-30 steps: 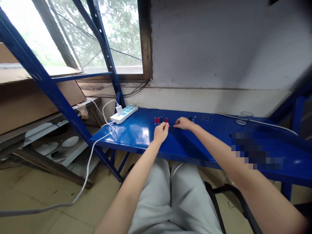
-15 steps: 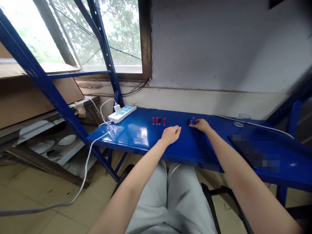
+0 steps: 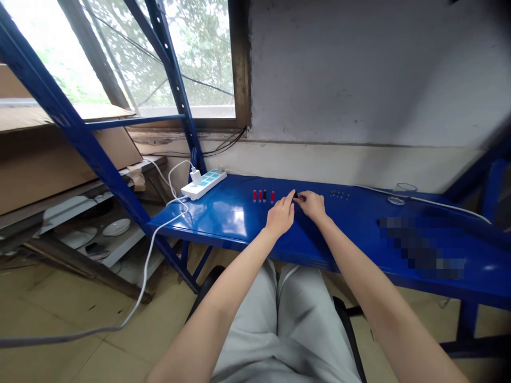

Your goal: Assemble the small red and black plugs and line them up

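While both hands are meeting just right of centre frame, the right hand [image 3: 314, 205] is pinching a small black piece [image 3: 296, 195] in its fingertips. The left hand [image 3: 281, 215] is reaching its fingers to that piece's left side; whether they are gripping, cannot tell. Toward mid-frame, three red tubes [image 3: 260, 196] and one black tube [image 3: 264, 196] are forming a row on the blue table [image 3: 215, 230]. Tiny bits [image 3: 339, 194] are lying right of the hands.
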Available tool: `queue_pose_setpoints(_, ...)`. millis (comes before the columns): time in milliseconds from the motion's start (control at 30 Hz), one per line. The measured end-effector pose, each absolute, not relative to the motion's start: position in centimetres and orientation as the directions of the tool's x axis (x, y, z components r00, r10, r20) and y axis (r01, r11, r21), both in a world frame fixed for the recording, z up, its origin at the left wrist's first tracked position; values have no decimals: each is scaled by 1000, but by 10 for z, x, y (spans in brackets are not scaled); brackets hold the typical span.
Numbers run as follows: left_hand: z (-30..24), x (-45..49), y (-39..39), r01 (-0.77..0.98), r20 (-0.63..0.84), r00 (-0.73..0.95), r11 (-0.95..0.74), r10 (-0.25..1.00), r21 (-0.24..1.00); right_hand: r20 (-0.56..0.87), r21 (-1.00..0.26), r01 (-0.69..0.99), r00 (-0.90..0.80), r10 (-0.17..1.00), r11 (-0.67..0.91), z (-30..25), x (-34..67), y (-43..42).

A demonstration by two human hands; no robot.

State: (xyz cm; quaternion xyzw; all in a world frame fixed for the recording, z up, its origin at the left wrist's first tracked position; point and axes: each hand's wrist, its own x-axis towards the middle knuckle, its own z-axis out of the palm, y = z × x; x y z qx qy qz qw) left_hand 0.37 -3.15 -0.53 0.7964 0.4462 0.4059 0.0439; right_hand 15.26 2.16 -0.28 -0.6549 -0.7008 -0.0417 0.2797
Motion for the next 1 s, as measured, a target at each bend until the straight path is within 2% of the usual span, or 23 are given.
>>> queue_pose_setpoints(100, -7, 4, -29, 684, 567, 294, -584, 769, 437, 531, -182, 950, -121, 838, 253, -4, 148, 1)
queue_pose_setpoints(267, -14, 4, -23, 650, 548, 288, -581, 785, 490, 536, -73, 938, -249, 807, 339, -7, 149, -16)
queue_pose_setpoints(400, -14, 1, -21, 645, 545, 187, -521, 817, 559, 518, -153, 897, -285, 807, 416, -5, 149, -15)
queue_pose_setpoints(533, -11, -2, -21, 603, 548, 76, -476, 833, 640, 479, -301, 900, -144, 866, 316, -6, 151, -15)
queue_pose_setpoints(667, -13, -2, -21, 529, 571, 103, -531, 814, 662, 445, -304, 906, -139, 884, 296, -10, 155, -15)
queue_pose_setpoints(1000, -12, -2, -21, 479, 582, 62, -536, 811, 695, 495, -303, 895, -146, 857, 328, -14, 158, -12)
